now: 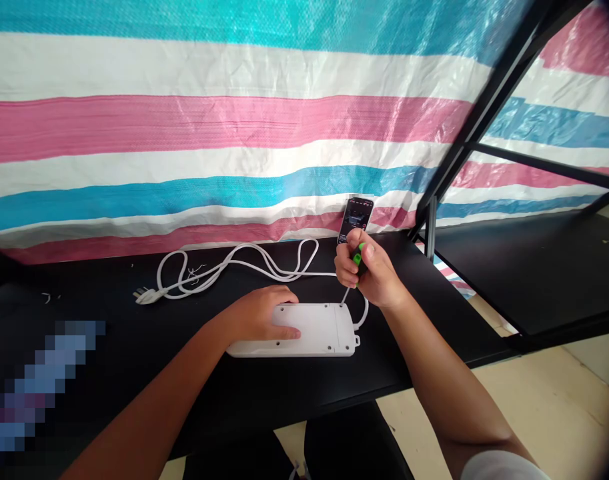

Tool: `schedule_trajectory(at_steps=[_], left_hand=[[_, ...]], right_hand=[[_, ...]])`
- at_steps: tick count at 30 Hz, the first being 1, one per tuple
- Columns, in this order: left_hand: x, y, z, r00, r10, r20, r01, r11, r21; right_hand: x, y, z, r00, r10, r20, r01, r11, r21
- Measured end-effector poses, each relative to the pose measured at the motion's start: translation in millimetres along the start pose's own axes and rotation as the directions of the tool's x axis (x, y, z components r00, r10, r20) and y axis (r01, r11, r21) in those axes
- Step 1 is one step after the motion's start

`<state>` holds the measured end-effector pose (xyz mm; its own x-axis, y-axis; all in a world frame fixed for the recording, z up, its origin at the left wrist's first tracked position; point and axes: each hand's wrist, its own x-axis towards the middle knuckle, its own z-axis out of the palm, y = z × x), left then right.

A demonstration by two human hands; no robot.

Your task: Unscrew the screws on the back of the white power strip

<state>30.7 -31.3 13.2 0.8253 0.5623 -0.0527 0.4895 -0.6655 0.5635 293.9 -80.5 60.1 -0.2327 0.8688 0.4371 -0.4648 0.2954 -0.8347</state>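
A white power strip point(314, 327) lies with its screw-holed underside up on the black table. My left hand point(257, 315) grips its left part, thumb across the top and fingers along the far edge. In my right hand point(377, 272) is a screwdriver point(357, 259) with a green and black handle, fingers wrapped round it. Its thin shaft slants down to the screw hole at the far right corner of the strip; whether a screw sits there I cannot tell. From the strip's right end the white cord point(239, 257) loops behind it to a plug point(149, 295) on the left.
A phone point(355, 217) with a lit screen leans against the striped plastic sheet point(209, 127) behind the table point(264, 393). Black metal frame bars point(477, 120) rise at the right, beside another black surface point(534, 267). White scraps point(46, 297) lie at the left; a blurred patch covers the lower left.
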Motion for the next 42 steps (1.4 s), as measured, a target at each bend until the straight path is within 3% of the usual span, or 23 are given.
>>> schedule_trajectory(at_steps=[5,11,19,25,28,31,35,42], left_hand=[[0.0,-2.8,1.3,1.0,0.006,-0.003,-0.006,1.0,0.009],[0.8,-4.0,1.5,1.0,0.007,-0.004,-0.007,1.0,-0.003],[0.2,-0.3,-0.4,1.0,0.006,-0.005,-0.006,1.0,-0.005],[0.0,-2.5,1.5,1.0,0.007,-0.006,-0.007,1.0,0.005],[0.3,-3.0,1.8,1.0,0.012,-0.006,-0.012,1.0,0.005],[0.1,-3.4,1.7,1.0,0.015,-0.003,-0.015,1.0,0.002],[-0.3,-3.5,1.4,1.0,0.008,-0.005,-0.008,1.0,0.001],[0.6,-1.8,1.1,1.0,-0.002,-0.001,0.002,1.0,0.0]], right_hand=[[-1.0,-1.3,-0.8,0.998,-0.023,0.053,0.026,0.998,-0.054],[1.3,-3.0,4.0,0.995,0.097,0.01,-0.098,0.992,0.08],[-1.7,2.6,0.3,0.996,-0.041,0.074,0.042,0.999,-0.004],[-1.4,3.6,2.3,0.996,0.058,0.072,-0.06,0.998,0.028],[-1.1,5.5,3.0,0.996,0.018,0.091,-0.027,0.995,0.1],[-2.0,6.0,2.8,0.995,-0.037,0.091,0.032,0.998,0.057],[-2.8,3.5,3.2,0.999,-0.014,0.045,0.015,0.999,-0.035],[-0.4,6.0,5.6,0.999,0.022,0.04,-0.024,0.998,0.058]])
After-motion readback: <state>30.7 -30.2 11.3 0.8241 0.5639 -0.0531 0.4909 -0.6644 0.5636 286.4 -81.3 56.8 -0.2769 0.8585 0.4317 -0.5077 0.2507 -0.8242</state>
